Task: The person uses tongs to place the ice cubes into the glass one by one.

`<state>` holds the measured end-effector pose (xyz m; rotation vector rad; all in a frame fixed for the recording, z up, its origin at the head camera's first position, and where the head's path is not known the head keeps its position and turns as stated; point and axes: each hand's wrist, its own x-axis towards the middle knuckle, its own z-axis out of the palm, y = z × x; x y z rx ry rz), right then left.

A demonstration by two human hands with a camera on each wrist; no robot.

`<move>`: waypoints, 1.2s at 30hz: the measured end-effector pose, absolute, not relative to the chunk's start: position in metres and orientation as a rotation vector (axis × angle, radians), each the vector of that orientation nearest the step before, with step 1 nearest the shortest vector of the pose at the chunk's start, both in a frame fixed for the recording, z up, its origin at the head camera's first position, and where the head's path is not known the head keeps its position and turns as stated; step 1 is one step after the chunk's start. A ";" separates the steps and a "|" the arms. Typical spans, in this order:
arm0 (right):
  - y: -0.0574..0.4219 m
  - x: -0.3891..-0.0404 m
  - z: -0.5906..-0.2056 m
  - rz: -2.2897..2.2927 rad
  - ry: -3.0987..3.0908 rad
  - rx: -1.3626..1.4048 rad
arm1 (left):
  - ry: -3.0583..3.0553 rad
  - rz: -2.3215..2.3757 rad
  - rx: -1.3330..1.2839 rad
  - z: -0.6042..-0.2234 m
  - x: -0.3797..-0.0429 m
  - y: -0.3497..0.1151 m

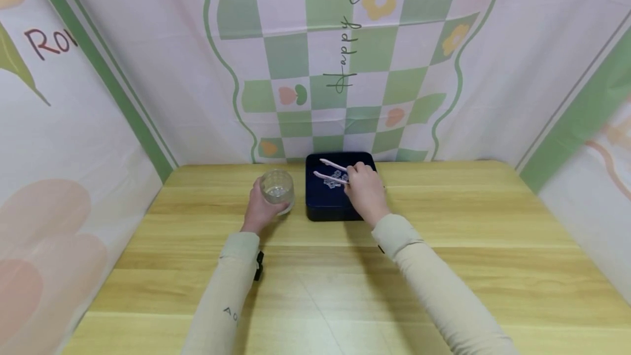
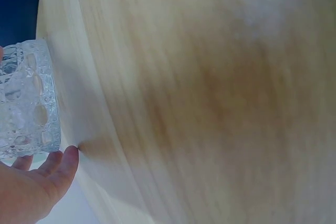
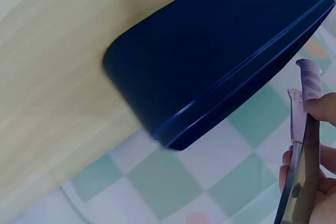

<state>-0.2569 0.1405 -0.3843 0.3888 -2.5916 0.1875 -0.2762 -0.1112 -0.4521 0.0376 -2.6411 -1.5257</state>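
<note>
My left hand (image 1: 260, 208) curls round the side of a clear glass (image 1: 277, 181) standing on the table. The left wrist view shows the bumpy, faceted wall of this glass (image 2: 27, 98) and the fingers of my left hand (image 2: 42, 184) against it. Whether the glass holds anything is hard to tell. With my right hand (image 1: 366, 188) I hold a pair of tongs (image 1: 331, 178) above a dark blue box (image 1: 320, 204). The tongs (image 3: 304, 171) have pale pink ends, which stand apart with nothing seen between them. Silvery flower shapes (image 1: 332, 182) show beneath them on the box.
The box stands at the back of the wooden table (image 1: 315, 289), close to the glass on its right. A printed curtain (image 1: 291, 53) with green checks hangs directly behind the table's far edge. More cloth (image 1: 59, 179) hangs along the left side.
</note>
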 end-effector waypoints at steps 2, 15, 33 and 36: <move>0.148 -0.258 -0.384 0.213 -2.618 0.348 | -2.646 -1.530 0.047 -0.451 -0.276 -0.111; 0.174 -0.261 -0.393 0.207 -2.726 0.167 | -2.649 -1.544 0.049 -0.450 -0.275 -0.110; 0.180 -0.260 -0.400 0.174 -2.825 0.123 | -2.656 -1.534 0.045 -0.451 -0.276 -0.111; 0.180 -0.261 -0.401 0.174 -2.843 0.123 | -2.658 -1.527 0.043 -0.451 -0.276 -0.111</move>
